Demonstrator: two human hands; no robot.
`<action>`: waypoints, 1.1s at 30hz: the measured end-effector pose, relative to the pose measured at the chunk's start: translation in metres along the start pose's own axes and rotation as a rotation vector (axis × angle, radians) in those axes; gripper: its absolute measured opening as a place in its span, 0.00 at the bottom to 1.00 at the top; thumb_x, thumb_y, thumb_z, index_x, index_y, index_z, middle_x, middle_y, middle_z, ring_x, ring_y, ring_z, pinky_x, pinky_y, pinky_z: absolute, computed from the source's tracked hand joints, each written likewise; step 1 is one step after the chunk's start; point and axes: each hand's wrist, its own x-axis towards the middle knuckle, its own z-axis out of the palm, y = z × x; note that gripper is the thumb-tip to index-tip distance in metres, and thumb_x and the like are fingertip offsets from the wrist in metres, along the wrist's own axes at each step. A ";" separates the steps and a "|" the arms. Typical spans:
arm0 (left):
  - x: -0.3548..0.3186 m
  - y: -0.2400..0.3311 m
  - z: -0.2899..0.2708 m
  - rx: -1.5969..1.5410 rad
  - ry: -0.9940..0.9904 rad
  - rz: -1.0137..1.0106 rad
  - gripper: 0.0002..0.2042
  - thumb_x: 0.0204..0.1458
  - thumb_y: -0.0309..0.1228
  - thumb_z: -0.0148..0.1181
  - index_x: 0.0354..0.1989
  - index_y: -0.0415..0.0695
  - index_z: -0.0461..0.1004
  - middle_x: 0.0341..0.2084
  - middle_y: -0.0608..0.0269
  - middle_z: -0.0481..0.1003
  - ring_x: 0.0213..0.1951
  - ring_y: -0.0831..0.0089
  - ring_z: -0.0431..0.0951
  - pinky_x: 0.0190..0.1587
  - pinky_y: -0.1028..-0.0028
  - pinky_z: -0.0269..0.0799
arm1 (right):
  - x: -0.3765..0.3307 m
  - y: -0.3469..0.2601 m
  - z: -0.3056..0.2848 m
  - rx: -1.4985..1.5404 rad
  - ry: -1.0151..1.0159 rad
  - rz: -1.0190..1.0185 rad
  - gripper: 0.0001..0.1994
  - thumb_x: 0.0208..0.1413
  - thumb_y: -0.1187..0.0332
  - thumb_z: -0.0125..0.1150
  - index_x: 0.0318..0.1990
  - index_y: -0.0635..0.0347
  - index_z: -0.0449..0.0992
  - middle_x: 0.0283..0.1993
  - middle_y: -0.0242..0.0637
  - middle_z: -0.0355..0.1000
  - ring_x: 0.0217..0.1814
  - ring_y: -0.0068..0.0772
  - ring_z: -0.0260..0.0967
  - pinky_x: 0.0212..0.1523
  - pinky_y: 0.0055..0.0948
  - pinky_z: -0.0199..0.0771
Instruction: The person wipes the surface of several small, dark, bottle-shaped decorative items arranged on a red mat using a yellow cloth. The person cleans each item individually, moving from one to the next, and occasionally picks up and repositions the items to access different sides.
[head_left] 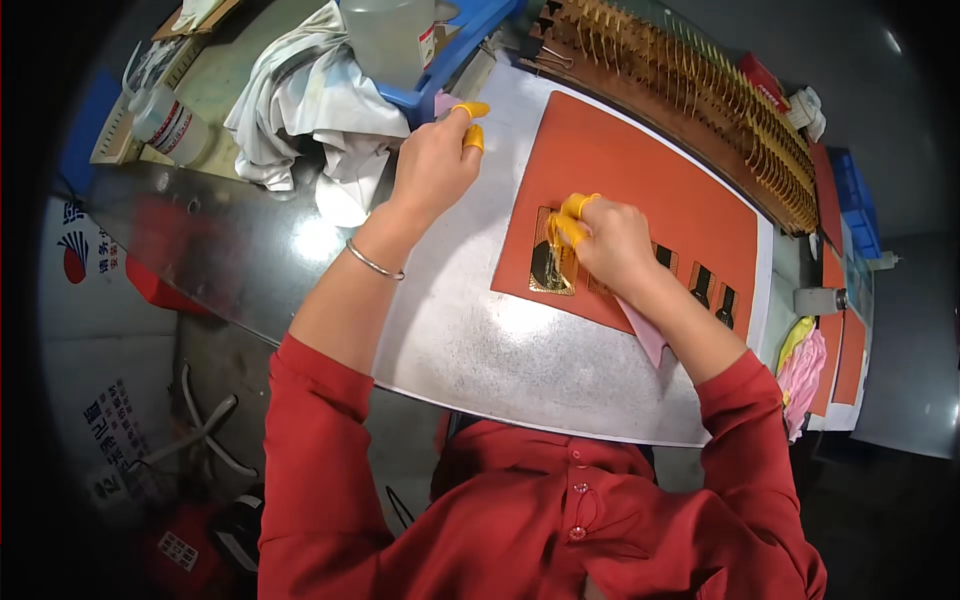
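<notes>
On the orange mat (640,165), a black and gold rectangular metal piece (540,265) lies under the fingertips of my right hand (615,240). Yellow finger cots cover its thumb and index tips, which press together at the piece. A pink cloth (645,335) sticks out from beneath this hand, seemingly tucked in its curled fingers. My left hand (435,165) hovers beside the blue tray, its thumb and index finger in yellow cots slightly apart. Its other fingers are mostly hidden; a bit of pink cloth (445,102) shows past them. Smaller black and gold pieces (703,284) lie right of my right hand.
A brown rack (690,85) with rows of gold pieces runs along the back. White cloth (310,110), a blue tray (440,70) with a clear jug (390,40), and a plastic bottle (170,125) stand left. A grey bottle (820,300) and pink cloth bundle (803,370) are right.
</notes>
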 end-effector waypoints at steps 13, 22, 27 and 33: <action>0.002 0.004 0.004 0.050 -0.020 0.042 0.05 0.48 0.24 0.52 0.32 0.36 0.70 0.15 0.48 0.68 0.16 0.58 0.67 0.21 0.65 0.60 | 0.003 0.004 0.005 -0.035 -0.002 0.048 0.05 0.46 0.69 0.61 0.30 0.59 0.76 0.25 0.44 0.72 0.26 0.44 0.71 0.28 0.36 0.71; 0.000 0.005 0.007 0.074 -0.066 0.034 0.07 0.48 0.25 0.51 0.35 0.39 0.73 0.15 0.50 0.69 0.17 0.56 0.69 0.23 0.63 0.63 | 0.014 0.004 0.000 -0.043 0.010 0.066 0.06 0.47 0.67 0.60 0.31 0.59 0.76 0.27 0.45 0.73 0.28 0.43 0.72 0.29 0.36 0.71; -0.001 0.000 0.006 0.068 -0.002 0.093 0.06 0.47 0.25 0.52 0.32 0.38 0.72 0.14 0.50 0.70 0.18 0.55 0.70 0.23 0.62 0.64 | 0.003 0.003 0.007 -0.078 -0.031 -0.026 0.06 0.46 0.68 0.60 0.32 0.58 0.76 0.27 0.44 0.73 0.28 0.43 0.72 0.30 0.36 0.71; -0.003 0.006 0.006 0.039 -0.042 0.059 0.04 0.46 0.25 0.53 0.28 0.37 0.71 0.15 0.50 0.70 0.19 0.53 0.71 0.24 0.61 0.65 | 0.014 0.012 0.002 -0.075 0.005 -0.044 0.05 0.47 0.69 0.59 0.31 0.59 0.76 0.26 0.45 0.72 0.26 0.44 0.71 0.28 0.36 0.71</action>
